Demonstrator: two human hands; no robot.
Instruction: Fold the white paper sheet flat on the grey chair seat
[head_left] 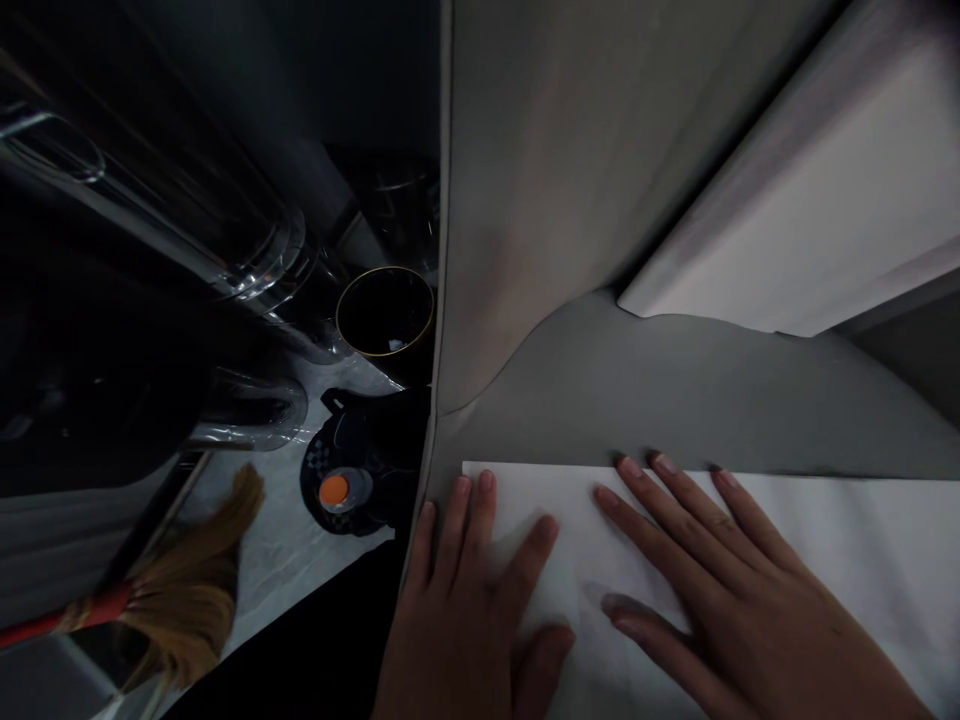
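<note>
I judged that a sideways drag by the left hand [457,640], spread flat near the left edge of the grey surface [675,400] with nothing clasped, could crease the white sheet [559,490] or pull its corner over the drop. The sheet lay on that surface under both palms (how firmly pressed, I couldn't tell), the right hand [757,615] equally splayed and unclenched, fingertips near its far edge.

Lower left, we log a red-handled, straw-yellow broom [184,600]; left of centre, an orange cap [334,490], a gold-rimmed black bin [385,312].
</note>
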